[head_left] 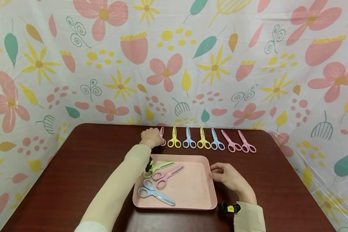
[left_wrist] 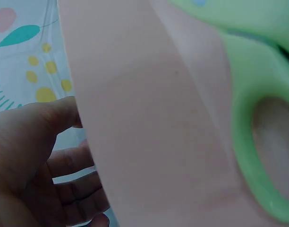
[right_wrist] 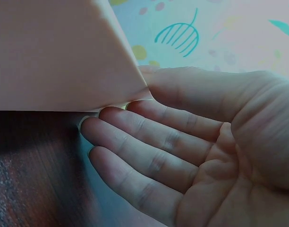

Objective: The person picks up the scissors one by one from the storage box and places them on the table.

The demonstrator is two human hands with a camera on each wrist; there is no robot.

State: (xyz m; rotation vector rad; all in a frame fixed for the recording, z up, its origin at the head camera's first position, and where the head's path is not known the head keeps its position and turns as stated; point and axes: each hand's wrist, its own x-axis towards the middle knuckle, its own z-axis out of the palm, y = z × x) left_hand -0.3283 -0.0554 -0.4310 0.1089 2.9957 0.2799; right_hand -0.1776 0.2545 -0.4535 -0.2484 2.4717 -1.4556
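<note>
My left hand (head_left: pixel 151 137) reaches over the tray to the left end of a row of scissors. It holds a pair of pink scissors (head_left: pixel 162 132), whose lower part is partly covered by the fingers. In the left wrist view the tray's wall hides the fingertips. My right hand (head_left: pixel 227 176) touches the right side of the pink tray (head_left: pixel 191 193), its fingers fairly straight against the outer edge (right_wrist: pixel 130 61). Inside the tray lie green scissors (head_left: pixel 162 165), pink scissors (head_left: pixel 169 175) and blue scissors (head_left: pixel 158 194).
To the right along the table's far edge stand yellow scissors (head_left: pixel 174 141), blue scissors (head_left: pixel 189 141), and several more yellow, blue and pink pairs, blades pointing away. A patterned curtain (head_left: pixel 168 90) hangs right behind the dark table (head_left: pixel 84 161).
</note>
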